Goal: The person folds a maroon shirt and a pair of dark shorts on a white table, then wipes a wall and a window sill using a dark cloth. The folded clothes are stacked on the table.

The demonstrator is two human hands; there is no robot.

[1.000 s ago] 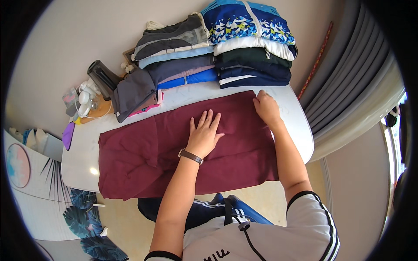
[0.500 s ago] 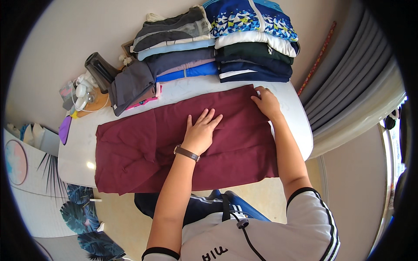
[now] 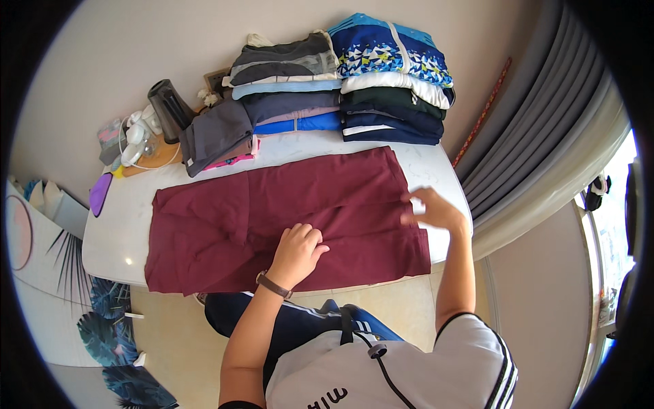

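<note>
A maroon garment, seemingly trousers, lies spread on the white table, with creases across its left part. Over its front middle is my left hand, a dark-strapped watch on the wrist. Its fingers curl in toward the thumb against the cloth; whether fabric is pinched in them is hidden. My right hand hovers at the garment's right end, somewhat blurred. Thumb and fingers stand apart there, with nothing visibly held between them.
Stacks of folded clothes line the table's back, a patterned blue jacket on top. Folded grey clothing, a dark jug-like container, white bottles and a purple item sit at left. Grey curtains hang right.
My left hand has slid toward the near side, its flat, spread fingers now curled. My right hand has left the garment's far right corner and come nearer along its right end.
</note>
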